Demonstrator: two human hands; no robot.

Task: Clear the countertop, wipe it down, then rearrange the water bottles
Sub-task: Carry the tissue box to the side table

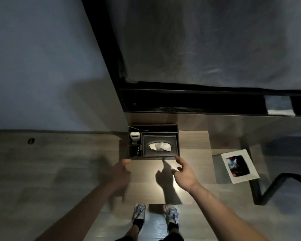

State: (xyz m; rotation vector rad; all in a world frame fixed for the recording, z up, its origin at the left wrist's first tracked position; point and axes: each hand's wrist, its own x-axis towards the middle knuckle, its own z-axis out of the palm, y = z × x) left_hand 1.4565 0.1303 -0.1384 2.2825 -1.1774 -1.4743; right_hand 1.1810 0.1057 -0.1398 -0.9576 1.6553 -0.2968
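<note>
A dark leather organizer tray (176, 129) sits at the back of the wooden countertop (59, 162). It holds a tissue box (160, 146) with a white tissue sticking up, a white remote (135, 136) and small dark items. My left hand (121, 169) reaches the tray's front left corner, blurred, fingers at its edge. My right hand (182, 169) is by the front right corner, with the forefinger touching the tray and the other fingers loosely spread. No water bottles are in view.
A white square waste bin (240, 165) with rubbish inside stands on the floor to the right. A dark framed panel (198, 101) rises behind the counter. A black curved bar (276, 185) lies at the lower right. My shoes (155, 214) show below the counter edge.
</note>
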